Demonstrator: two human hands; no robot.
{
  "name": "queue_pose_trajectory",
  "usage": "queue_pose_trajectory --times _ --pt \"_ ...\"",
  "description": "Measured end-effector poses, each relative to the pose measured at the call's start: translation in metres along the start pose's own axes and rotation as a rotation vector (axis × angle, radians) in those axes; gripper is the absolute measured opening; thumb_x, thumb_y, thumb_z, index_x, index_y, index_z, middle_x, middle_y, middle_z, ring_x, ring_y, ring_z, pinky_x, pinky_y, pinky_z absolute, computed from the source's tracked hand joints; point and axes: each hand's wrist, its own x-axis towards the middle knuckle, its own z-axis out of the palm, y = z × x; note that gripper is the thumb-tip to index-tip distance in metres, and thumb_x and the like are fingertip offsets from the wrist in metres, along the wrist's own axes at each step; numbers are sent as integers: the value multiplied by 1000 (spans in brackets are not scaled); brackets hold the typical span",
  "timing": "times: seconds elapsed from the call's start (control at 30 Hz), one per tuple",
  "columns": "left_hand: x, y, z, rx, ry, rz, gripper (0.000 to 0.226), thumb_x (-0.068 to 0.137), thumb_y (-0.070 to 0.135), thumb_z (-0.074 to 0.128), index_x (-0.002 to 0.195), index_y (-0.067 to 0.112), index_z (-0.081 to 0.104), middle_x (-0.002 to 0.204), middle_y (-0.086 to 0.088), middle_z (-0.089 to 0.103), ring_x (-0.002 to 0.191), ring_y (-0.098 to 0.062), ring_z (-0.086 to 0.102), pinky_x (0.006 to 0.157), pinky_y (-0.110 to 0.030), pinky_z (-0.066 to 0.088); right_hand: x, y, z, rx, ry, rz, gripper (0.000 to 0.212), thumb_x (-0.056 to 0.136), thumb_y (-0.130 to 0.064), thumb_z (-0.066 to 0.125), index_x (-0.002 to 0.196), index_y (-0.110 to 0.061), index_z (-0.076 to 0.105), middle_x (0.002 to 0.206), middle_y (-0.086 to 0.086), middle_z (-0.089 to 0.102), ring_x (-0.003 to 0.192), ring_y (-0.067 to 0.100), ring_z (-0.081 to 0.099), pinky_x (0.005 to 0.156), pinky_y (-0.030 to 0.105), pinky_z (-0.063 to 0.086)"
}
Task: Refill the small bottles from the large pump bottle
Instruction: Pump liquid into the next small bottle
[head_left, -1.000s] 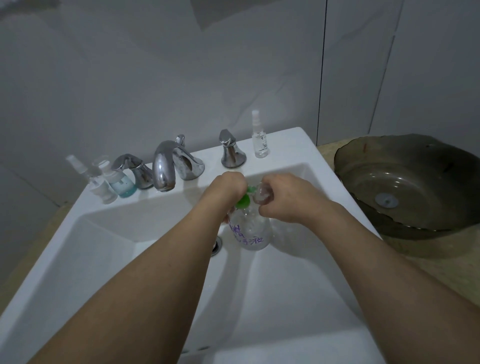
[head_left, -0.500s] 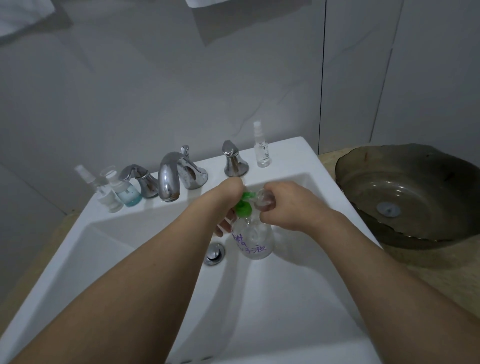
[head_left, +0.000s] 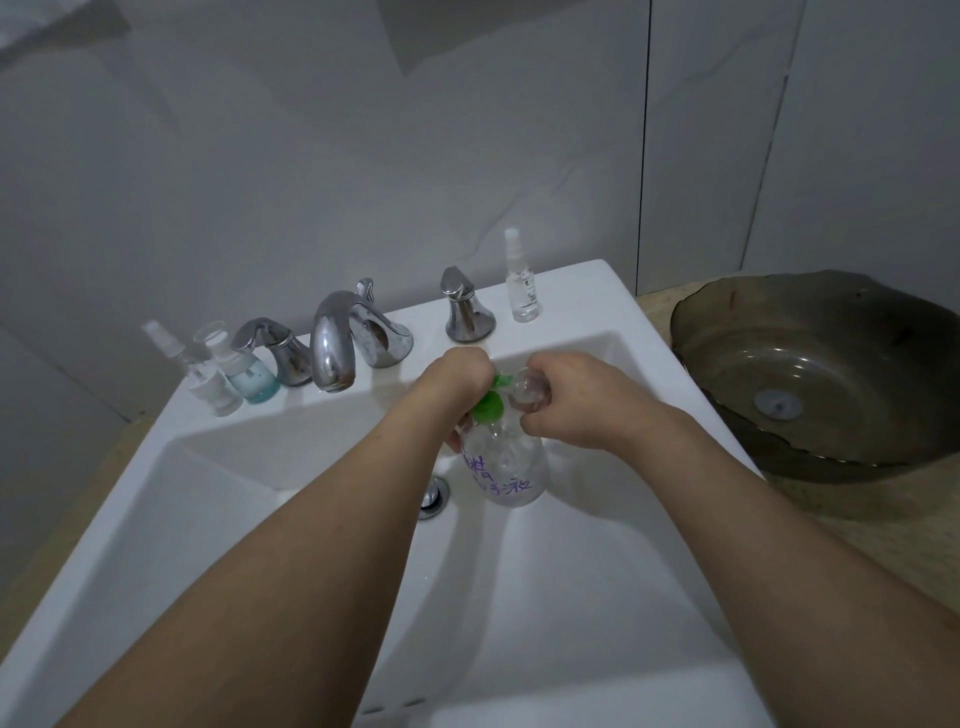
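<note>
A large clear pump bottle (head_left: 506, 470) with purple writing and a green pump head (head_left: 489, 405) stands in the white sink (head_left: 260, 499). My left hand (head_left: 457, 376) is on the green pump head, fingers curled over it. My right hand (head_left: 576, 400) grips a small clear bottle (head_left: 530, 392) held against the pump spout. On the sink ledge at the left stand a small spray bottle (head_left: 171, 348), a white-capped bottle (head_left: 215, 389) and a small bottle of blue liquid (head_left: 252, 379). Another clear spray bottle (head_left: 522, 280) stands at the back right.
A chrome faucet (head_left: 337, 343) with two handles (head_left: 275, 343) (head_left: 465, 309) lines the back ledge. The drain plug (head_left: 434, 496) lies left of the pump bottle. A dark glass basin (head_left: 821, 374) sits on the counter to the right. Tiled wall behind.
The view has shifted slightly; both hands stay on the pump head and small bottle above the sink with barely any movement.
</note>
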Motion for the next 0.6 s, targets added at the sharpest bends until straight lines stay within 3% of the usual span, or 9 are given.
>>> queue_pose_trajectory --times 0.2,0.4,0.53,0.6 --pt "2 -3 0 65 -12 53 27 87 9 32 74 1 54 87 -24 67 75 -42 71 41 -33 50 0 -1 -1 -5 -10 11 30 69 -30 69 67 -29 39 71 -13 49 65 3 47 49 24 29" --pt "9 -6 4 114 43 109 24 79 5 33 71 6 55 79 -20 67 55 -37 69 47 -34 54 1 1 2 -18 -8 -9 33 66 -30 68 91 -28 47 83 -10 52 79 17 52 56 27 34" --pt "6 -6 4 82 44 99 25 85 5 32 71 4 52 87 -23 66 73 -40 71 58 -44 56 2 1 2 -5 -21 -4 27 66 -29 68 76 -28 43 75 -12 49 73 15 49 53 26 32" --pt "4 -4 3 56 29 62 26 88 7 31 73 4 53 91 -23 66 80 -40 70 56 -46 55 2 1 2 1 -17 -6 30 67 -27 68 67 -29 38 72 -12 47 71 14 48 51 25 31"
